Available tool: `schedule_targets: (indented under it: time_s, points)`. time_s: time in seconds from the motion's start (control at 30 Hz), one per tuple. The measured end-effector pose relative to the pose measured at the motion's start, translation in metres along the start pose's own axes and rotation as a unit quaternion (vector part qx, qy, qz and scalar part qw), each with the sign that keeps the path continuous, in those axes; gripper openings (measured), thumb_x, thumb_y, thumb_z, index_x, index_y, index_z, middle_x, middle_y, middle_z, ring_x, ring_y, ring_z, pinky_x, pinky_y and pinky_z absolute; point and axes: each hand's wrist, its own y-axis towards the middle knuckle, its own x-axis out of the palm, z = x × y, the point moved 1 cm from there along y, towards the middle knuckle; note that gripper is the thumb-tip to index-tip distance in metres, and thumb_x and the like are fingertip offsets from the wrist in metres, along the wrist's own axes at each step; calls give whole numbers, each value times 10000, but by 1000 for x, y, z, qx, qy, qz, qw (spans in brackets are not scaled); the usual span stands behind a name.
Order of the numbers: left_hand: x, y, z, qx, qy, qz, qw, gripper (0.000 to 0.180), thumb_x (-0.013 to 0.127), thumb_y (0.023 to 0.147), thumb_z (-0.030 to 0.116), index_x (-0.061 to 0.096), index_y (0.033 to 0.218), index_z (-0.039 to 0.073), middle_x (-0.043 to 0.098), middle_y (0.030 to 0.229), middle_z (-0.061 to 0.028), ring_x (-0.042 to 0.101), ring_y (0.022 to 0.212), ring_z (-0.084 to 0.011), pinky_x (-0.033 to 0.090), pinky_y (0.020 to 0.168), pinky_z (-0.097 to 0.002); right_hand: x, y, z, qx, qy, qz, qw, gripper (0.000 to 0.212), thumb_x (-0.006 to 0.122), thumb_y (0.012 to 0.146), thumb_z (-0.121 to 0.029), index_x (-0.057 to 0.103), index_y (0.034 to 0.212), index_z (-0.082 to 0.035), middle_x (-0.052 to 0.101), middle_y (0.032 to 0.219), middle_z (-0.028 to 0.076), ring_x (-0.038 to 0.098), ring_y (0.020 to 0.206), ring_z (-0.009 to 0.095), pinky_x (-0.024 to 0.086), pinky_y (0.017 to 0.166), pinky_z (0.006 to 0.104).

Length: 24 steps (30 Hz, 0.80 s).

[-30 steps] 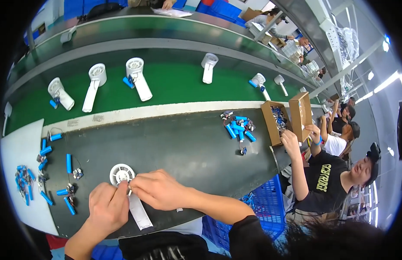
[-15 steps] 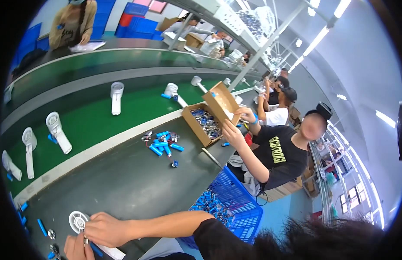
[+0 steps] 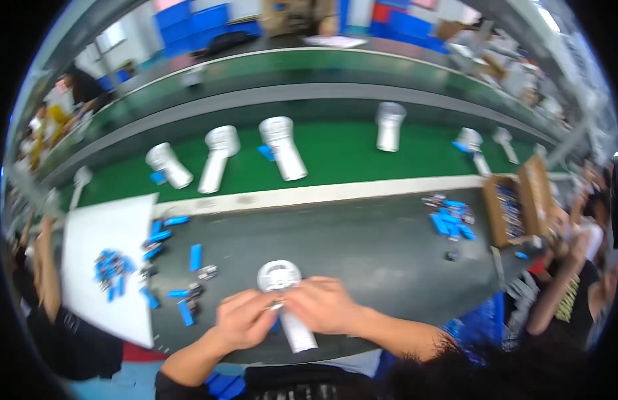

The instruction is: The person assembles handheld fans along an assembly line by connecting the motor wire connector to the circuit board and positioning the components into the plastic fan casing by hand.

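A white handheld fan housing (image 3: 298, 335) lies at the near middle of the dark table, its round head pointing away from me and its handle toward me. My right hand (image 3: 324, 305) closes around it where head and handle meet. My left hand (image 3: 245, 319) is closed in a pinch against the same spot, by a small metallic part (image 3: 276, 305) too blurred to name. A bit of blue shows beneath the fingers beside the handle. Left of my hands lie loose blue cylindrical batteries (image 3: 196, 257) with small metallic parts (image 3: 207, 272) near them.
A white board (image 3: 79, 267) bearing a battery pile stands left. Beyond a pale ledge, several fan housings (image 3: 219, 150) lie on the green conveyor belt (image 3: 335, 150). At right are more batteries (image 3: 449, 220), an open cardboard box (image 3: 497, 220), a blue crate (image 3: 485, 320) and a co-worker's arm (image 3: 559, 287).
The view has swung from the right to face the bench, so my hands now appear near the middle and the white board shows. Both hands stay together at the fan housing.
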Motion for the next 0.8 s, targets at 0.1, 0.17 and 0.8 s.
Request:
schedule_targets:
  time_s: [0.1,0.17,0.8]
  points:
    - [-4,-7,1,-80,-70,-9,994,289,694,809,33,703,1091,-31,704,855,-148,681,679,-203,526,603,-283,5,1,4,17,101,11,995,139,719,817,-86,650,924,-31,636,775,64,640,634,233,521,583,352]
    - [-5,-12,2,-105,-77,5,991,273,685,824,22,706,1091,-27,705,859,-140,677,676,-190,519,600,-275,2,6,2,72,150,-28,986,150,729,782,-68,657,909,-33,624,734,59,624,584,233,503,557,339]
    - [-9,-10,2,-156,-115,27,981,276,680,836,-6,707,1110,-8,683,837,-113,645,649,-160,498,593,-264,-3,7,-5,190,200,-115,954,130,756,812,-43,634,854,-26,656,745,80,652,582,176,519,535,291]
